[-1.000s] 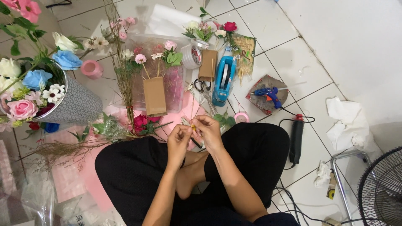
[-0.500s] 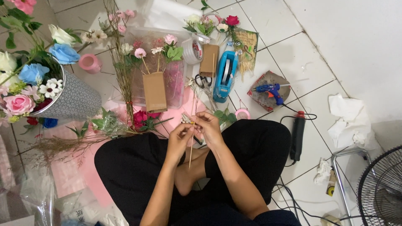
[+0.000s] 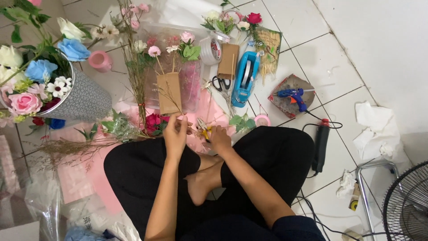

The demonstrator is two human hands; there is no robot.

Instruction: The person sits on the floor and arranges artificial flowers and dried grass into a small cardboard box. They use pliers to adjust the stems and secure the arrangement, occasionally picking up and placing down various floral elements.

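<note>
The person sits cross-legged on the tiled floor, and both hands meet just beyond the knees. The left hand (image 3: 175, 134) is closed, with the fingers pressed together around a thin dried stem (image 3: 171, 100) that rises from the top of the fist toward the far side and crosses in front of a brown paper sleeve (image 3: 169, 93). The right hand (image 3: 220, 137) rests low, just right of the left hand, with its fingers curled on a small yellow-handled cutter (image 3: 204, 129). The cutter lies between the two hands and its tip points toward the left fist; I cannot tell if the blades touch the stem. At the far left, a grey patterned cone (image 3: 84, 100) holds blue, pink and white flowers. Red flowers (image 3: 153, 121) lie just left of the left hand. Farther away are black scissors (image 3: 218, 83), a blue tape dispenser (image 3: 245, 78) and a roll of tape (image 3: 211, 50). At the right, a blue glue gun (image 3: 292, 94) lies on a dark pad, and crumpled white tissue (image 3: 374, 129) lies near the wall. A fan (image 3: 408, 205) stands at the near right.
</note>
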